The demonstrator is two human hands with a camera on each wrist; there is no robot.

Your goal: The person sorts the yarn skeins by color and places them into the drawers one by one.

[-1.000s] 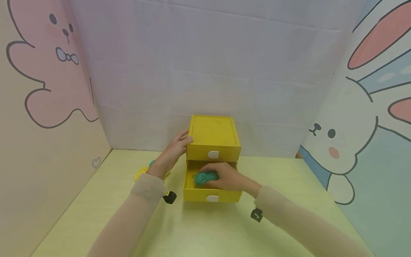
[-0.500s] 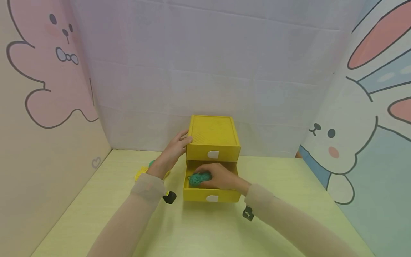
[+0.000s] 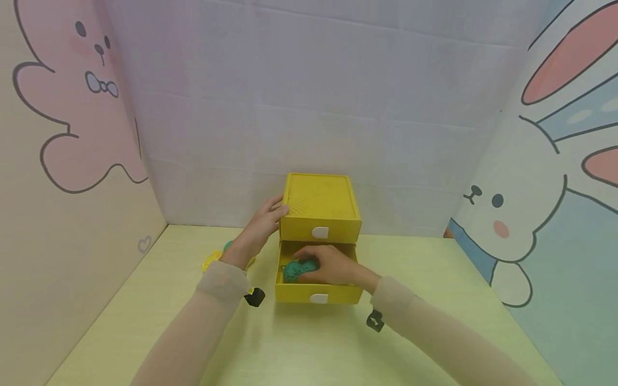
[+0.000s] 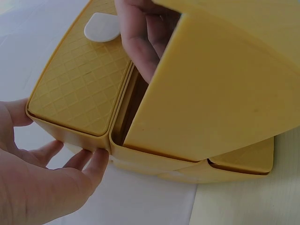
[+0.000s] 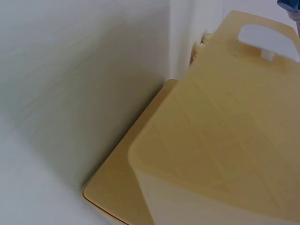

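Observation:
A small yellow drawer cabinet (image 3: 321,195) stands against the back wall. Below its top drawer, another drawer (image 3: 299,292) with a white tab is pulled out. My right hand (image 3: 330,265) reaches into that drawer, fingers curled round a bundle of green yarn (image 3: 292,272). In the left wrist view the right hand (image 4: 140,40) shows above the drawer's wall, which hides the yarn. My left hand (image 3: 258,228) rests at the cabinet's upper left corner, thumb on the top edge and fingers against the side. The drawer front (image 5: 220,136) fills much of the right wrist view; the hand is hidden there.
Yellow yarn (image 3: 212,259) and a green item (image 3: 228,245) lie on the table left of the cabinet, partly behind the left forearm. A shut drawer (image 4: 248,157) sits below the pulled-out one. Printed side walls flank the table (image 3: 410,300).
My right hand has shifted left inside the drawer with the green yarn, then stayed nearly in place over the last half second. My left hand has not moved.

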